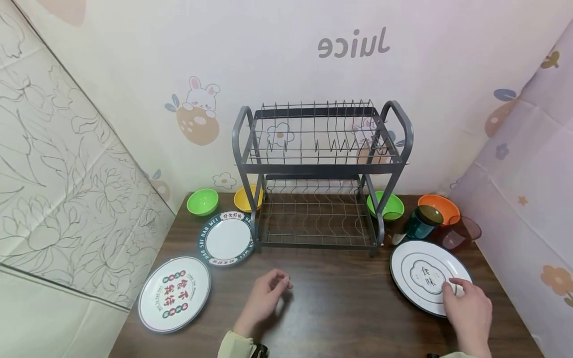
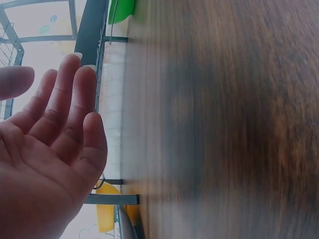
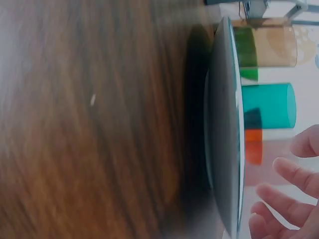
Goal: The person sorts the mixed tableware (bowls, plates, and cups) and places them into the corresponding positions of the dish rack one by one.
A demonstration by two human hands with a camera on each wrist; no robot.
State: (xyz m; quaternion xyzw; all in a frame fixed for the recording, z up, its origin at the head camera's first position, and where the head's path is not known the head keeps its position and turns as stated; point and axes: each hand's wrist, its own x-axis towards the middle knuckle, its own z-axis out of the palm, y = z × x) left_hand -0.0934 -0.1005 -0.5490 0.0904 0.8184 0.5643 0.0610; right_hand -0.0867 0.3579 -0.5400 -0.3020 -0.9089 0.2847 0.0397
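Observation:
My right hand [image 1: 470, 308] hovers over the near right edge of a white plate [image 1: 409, 263] with a dark rim and black characters. In the right wrist view, the loosely bent fingers [image 3: 286, 206] stand apart from the plate [image 3: 227, 124], gripping nothing. My left hand [image 1: 265, 301] is held above the middle of the wooden table, fingers relaxed and empty, in front of a dark two-tier dish rack [image 1: 313, 169]. Palm and fingers [image 2: 65, 124] show in the left wrist view, with the rack behind them.
Left lie a plate with red and green characters [image 1: 174, 296] and a blue-rimmed plate [image 1: 228, 238]. Behind are green [image 1: 203, 202] and yellow bowls [image 1: 246, 199]. Right of the rack stand a green bowl [image 1: 391, 206], teal cup [image 1: 421, 226], orange bowl [image 1: 440, 203] and reddish clear cup [image 1: 463, 232]. Walls enclose the table.

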